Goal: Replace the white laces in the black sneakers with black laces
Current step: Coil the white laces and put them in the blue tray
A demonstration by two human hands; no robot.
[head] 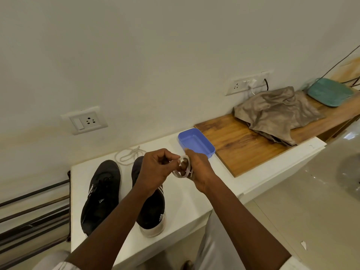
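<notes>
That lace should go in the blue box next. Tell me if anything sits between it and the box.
Nothing visible does. The white lace, wound round fingers of the right hand and pinched by the left hand, is just in front of the open blue box, whose inside looks bare.

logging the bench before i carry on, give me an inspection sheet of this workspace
surface: white counter, wooden board on its right part
job's things: left sneaker beside right sneaker; held lace; second lace behind them
clutter: blue tray, cloth, pouch
grippers: left hand and right hand both grip the held lace
cables: cable plugged at a wall socket
surroundings: wall, rack at left, floor
</notes>
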